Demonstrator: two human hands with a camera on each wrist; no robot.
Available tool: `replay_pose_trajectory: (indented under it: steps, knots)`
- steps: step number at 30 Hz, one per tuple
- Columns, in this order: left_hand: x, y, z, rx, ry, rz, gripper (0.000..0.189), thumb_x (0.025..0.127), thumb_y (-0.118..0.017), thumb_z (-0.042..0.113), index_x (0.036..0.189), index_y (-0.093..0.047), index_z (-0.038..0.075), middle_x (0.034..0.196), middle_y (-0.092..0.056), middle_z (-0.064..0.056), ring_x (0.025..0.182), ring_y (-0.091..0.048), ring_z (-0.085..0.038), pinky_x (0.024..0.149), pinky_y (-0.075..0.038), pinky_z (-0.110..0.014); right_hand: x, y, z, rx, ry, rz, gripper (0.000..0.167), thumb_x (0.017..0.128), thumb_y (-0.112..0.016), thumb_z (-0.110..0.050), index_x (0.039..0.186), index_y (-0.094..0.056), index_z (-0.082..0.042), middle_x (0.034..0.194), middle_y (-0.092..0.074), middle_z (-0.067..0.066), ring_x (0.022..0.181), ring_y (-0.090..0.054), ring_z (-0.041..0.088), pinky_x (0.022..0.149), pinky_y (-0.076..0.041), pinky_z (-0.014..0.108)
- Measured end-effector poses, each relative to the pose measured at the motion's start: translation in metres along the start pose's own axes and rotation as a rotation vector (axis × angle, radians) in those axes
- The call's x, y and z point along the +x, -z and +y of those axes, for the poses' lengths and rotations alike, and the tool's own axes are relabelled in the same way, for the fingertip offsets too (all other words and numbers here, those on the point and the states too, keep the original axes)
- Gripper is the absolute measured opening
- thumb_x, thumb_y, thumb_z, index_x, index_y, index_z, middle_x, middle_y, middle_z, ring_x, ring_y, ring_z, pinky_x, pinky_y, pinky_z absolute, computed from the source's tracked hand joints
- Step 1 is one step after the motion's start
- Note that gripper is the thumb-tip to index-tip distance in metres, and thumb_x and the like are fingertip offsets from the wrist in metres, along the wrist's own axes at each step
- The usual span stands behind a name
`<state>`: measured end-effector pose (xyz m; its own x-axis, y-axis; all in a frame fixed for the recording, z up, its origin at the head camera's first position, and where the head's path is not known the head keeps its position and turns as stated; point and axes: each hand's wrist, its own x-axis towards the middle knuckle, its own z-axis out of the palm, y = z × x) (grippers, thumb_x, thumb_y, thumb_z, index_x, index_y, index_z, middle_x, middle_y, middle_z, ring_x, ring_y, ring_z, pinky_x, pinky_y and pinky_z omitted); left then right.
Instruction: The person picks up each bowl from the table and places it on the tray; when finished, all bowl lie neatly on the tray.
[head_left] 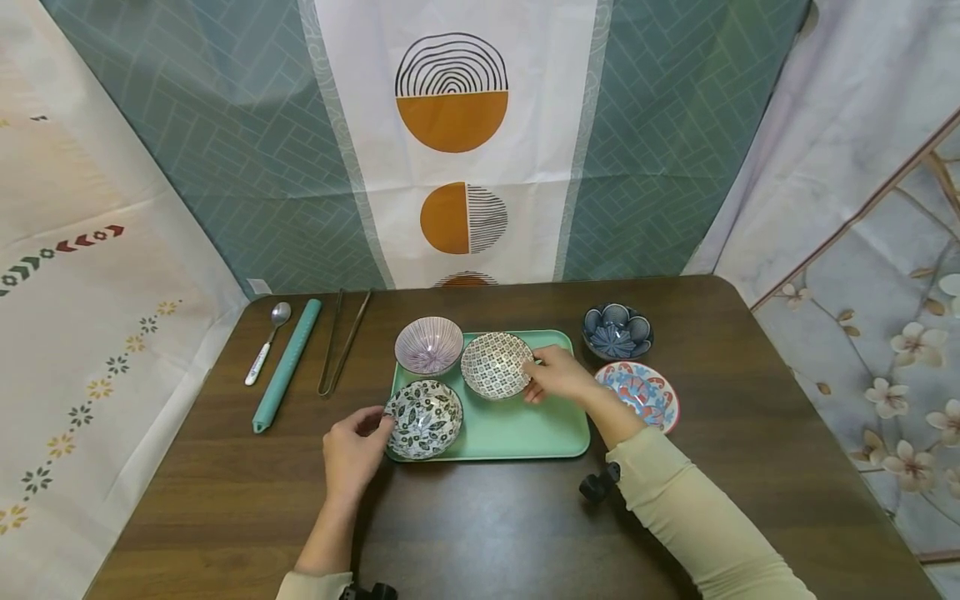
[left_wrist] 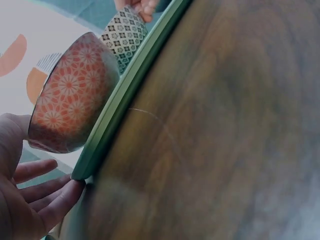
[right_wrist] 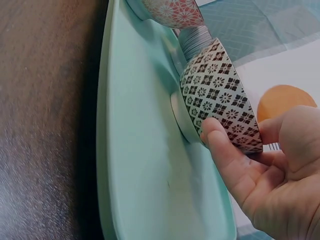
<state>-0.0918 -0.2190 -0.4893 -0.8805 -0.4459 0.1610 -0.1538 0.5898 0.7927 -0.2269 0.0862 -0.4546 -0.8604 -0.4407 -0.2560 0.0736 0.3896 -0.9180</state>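
A green tray (head_left: 525, 433) carries three patterned bowls. At its front left is a bowl with dark leaves inside (head_left: 424, 420); its outside (left_wrist: 75, 95) is orange-red with white flowers. My left hand (head_left: 358, 450) is beside that bowl, thumb at the rim, the other fingers fairly straight, with fingertips at the tray's corner. With my right hand (head_left: 558, 373) I pinch the rim of a bowl with small dark diamond-shaped flowers (right_wrist: 215, 95), thumb and fingers on either side of its wall. Behind the leaf bowl stands a purple-striped bowl (head_left: 429, 345).
Right of the tray are a dark blue bowl (head_left: 617, 332) and a red-and-blue patterned plate (head_left: 651, 398), the latter partly behind my right forearm. At the left lie a spoon (head_left: 268, 343), a long teal case (head_left: 287, 367) and metal tongs (head_left: 343, 346). Curtains hang behind the wooden table (head_left: 480, 525).
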Motion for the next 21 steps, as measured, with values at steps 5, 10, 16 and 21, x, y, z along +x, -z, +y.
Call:
replay_pose_trajectory:
  steps: [5, 10, 16, 21]
  knots:
    - [0.003, 0.002, -0.005, -0.094, 0.076, -0.033, 0.030, 0.101, -0.062, 0.029, 0.107, -0.079, 0.005, 0.094, -0.077, -0.012, 0.073, -0.068, -0.012, 0.064, -0.054, -0.023, -0.004, 0.001, -0.004, -0.044, 0.000, -0.004, 0.029, 0.105, -0.048, -0.011, 0.114, -0.063, 0.013, 0.073, -0.071, 0.019, 0.058, -0.070, 0.021, 0.058, -0.060, 0.036]
    - [0.008, 0.003, -0.011, -0.141, 0.112, -0.129, 0.024, 0.101, -0.062, 0.015, 0.107, -0.077, -0.003, 0.095, -0.075, -0.018, 0.065, -0.066, -0.008, 0.058, -0.055, -0.020, -0.013, 0.019, -0.008, -0.185, 0.034, 0.079, 0.041, 0.106, -0.053, -0.025, 0.129, -0.061, 0.008, 0.082, -0.073, 0.019, 0.063, -0.071, 0.023, 0.063, -0.061, 0.040]
    - [0.012, 0.005, -0.015, -0.007, 0.031, -0.155, 0.016, 0.091, -0.071, 0.006, 0.102, -0.078, -0.002, 0.085, -0.076, -0.012, 0.074, -0.068, -0.018, 0.085, -0.044, -0.039, -0.034, 0.061, -0.012, -0.233, 0.129, 0.221, 0.044, 0.106, -0.054, -0.031, 0.132, -0.061, 0.003, 0.093, -0.072, 0.023, 0.069, -0.071, 0.027, 0.064, -0.060, 0.039]
    - [0.012, 0.005, -0.017, 0.019, 0.021, -0.162, 0.016, 0.090, -0.070, 0.005, 0.103, -0.078, -0.002, 0.083, -0.076, -0.011, 0.074, -0.068, -0.019, 0.082, -0.046, -0.039, -0.049, 0.101, -0.005, -0.294, 0.160, 0.422, 0.042, 0.105, -0.055, -0.034, 0.126, -0.065, 0.001, 0.091, -0.072, 0.020, 0.071, -0.071, 0.029, 0.060, -0.057, 0.030]
